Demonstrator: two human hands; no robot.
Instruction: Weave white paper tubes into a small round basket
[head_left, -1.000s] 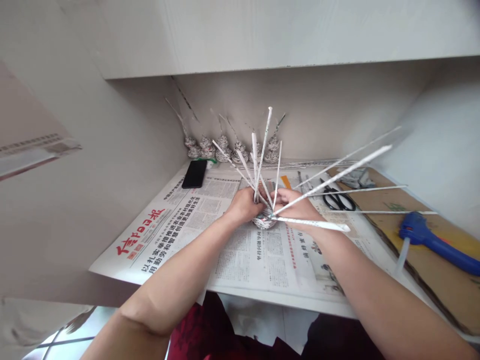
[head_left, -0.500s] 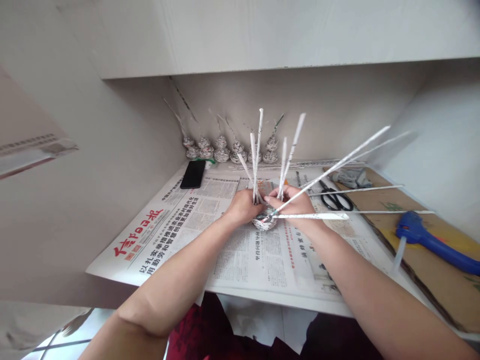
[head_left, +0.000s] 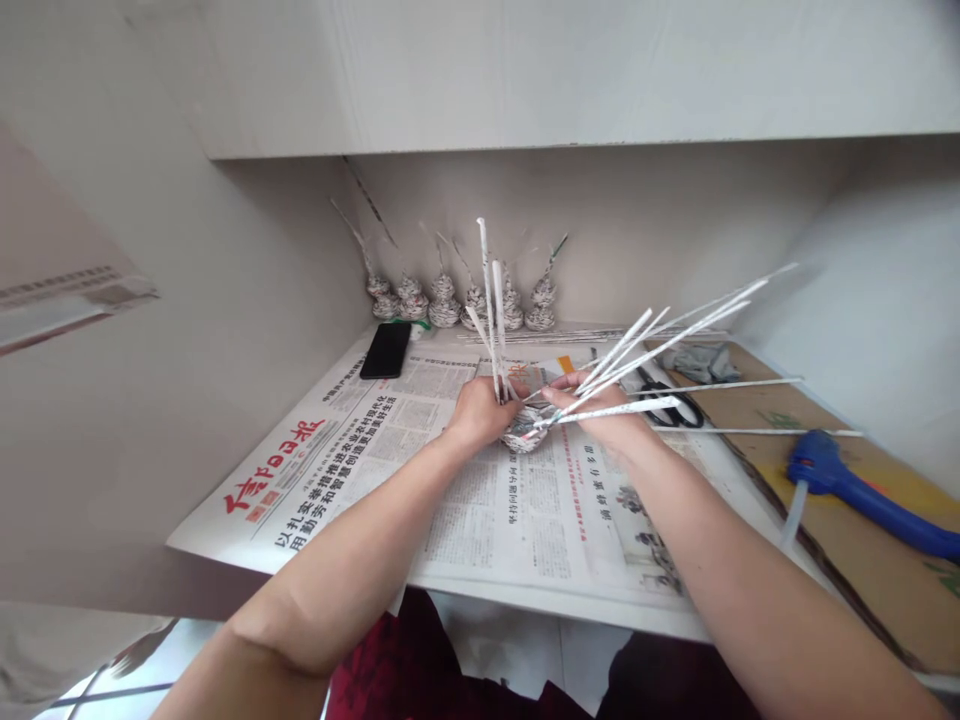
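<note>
A small round basket woven from rolled newspaper point(head_left: 526, 437) is held between my hands above the newspaper sheet point(head_left: 480, 520). Long white paper sticks point(head_left: 622, 408) rise from its rim, some leaning left and upright, others fanned to the right. My left hand point(head_left: 484, 410) is closed around the basket's left side and the foot of the upright sticks. With fingers closed, my right hand point(head_left: 592, 405) pinches a paper stick at the right rim; several sticks cross in front of that hand. The fingertips at the far side of the basket are partly hidden.
Several gourd-shaped woven paper pieces point(head_left: 444, 300) line the back wall. A black phone point(head_left: 385, 350) lies at left. Black scissors point(head_left: 675, 405), a grey cloth point(head_left: 703, 360) and a blue glue gun point(head_left: 840, 475) on cardboard point(head_left: 892, 590) are at right. A shelf panel point(head_left: 525, 80) overhangs the back.
Sticks that stood upright near my right hand now slant to the right with the others. The left sticks tilt slightly further left. My hands have drawn a little apart.
</note>
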